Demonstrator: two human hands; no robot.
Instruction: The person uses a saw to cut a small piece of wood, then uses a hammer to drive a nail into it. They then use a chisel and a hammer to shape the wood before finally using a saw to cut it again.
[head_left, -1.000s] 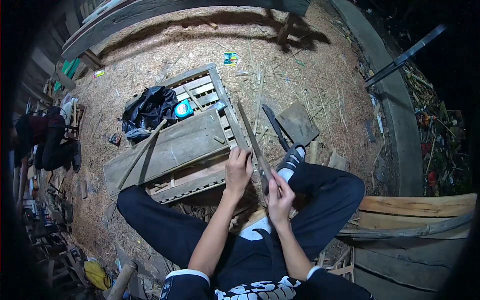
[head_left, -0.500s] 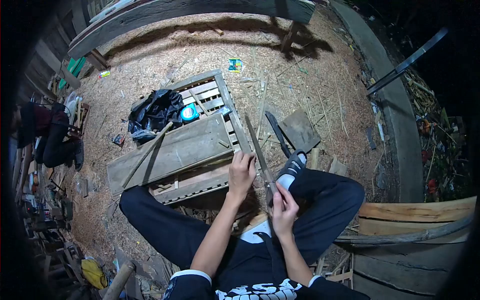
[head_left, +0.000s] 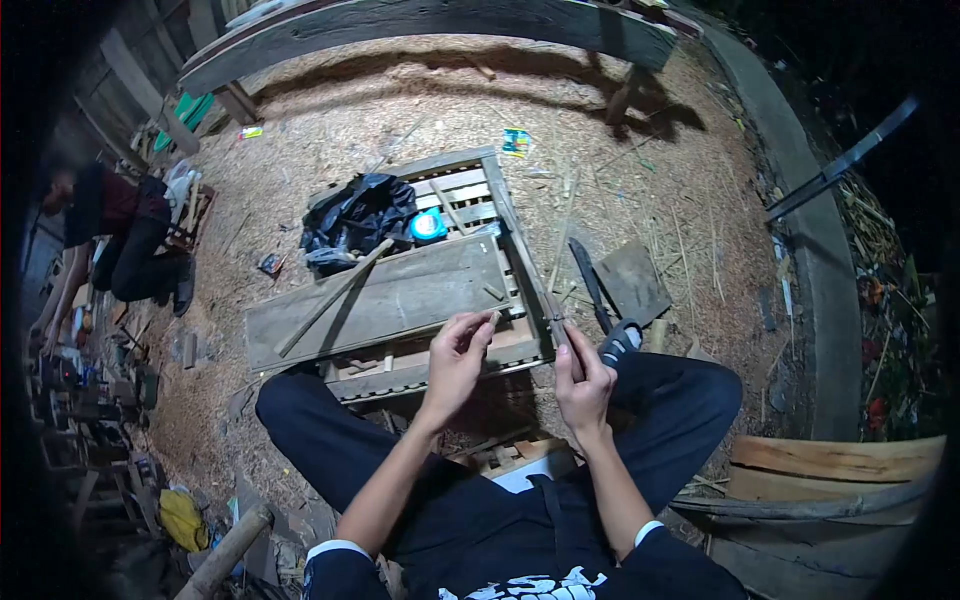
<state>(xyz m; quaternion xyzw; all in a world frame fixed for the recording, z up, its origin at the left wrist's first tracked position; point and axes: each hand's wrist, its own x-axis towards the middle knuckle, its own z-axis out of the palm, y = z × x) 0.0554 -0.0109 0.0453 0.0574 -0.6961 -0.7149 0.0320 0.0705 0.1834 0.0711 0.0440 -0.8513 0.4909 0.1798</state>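
Sawdust and wood shavings covered the ground [head_left: 400,110] of an outdoor work yard lit against the dark. At far left, another person [head_left: 120,235] in a red top crouched among clutter, well apart from the seated worker. Next came a slatted wooden pallet [head_left: 400,300] that served as a low worktop in front of the worker's knees. On it lay a grey plank [head_left: 390,300] with a thin stick [head_left: 335,297] resting diagonally across it, and behind these a crumpled black plastic bag [head_left: 355,220] just beside a round blue tape roll [head_left: 429,226].

Over the near edge of the pallet, the worker's left hand [head_left: 455,360] was raised with fingers [head_left: 475,325] pinched together, apparently on a thin sliver, too small to tell for sure. Just to its right, the right hand [head_left: 585,385] was clenched around the near end of a long bamboo strip [head_left: 530,265], which pointed away across the pallet's right edge. Beside the strip, a dark long-bladed knife [head_left: 590,285] lay on the ground next to a flat board [head_left: 635,280], touched by neither hand.

Judging by the many slivers scattered around, the splitting or trimming seemed well under way, with this strip still in work. Farther right ran a concrete kerb [head_left: 810,250] and stacked timber [head_left: 840,470].
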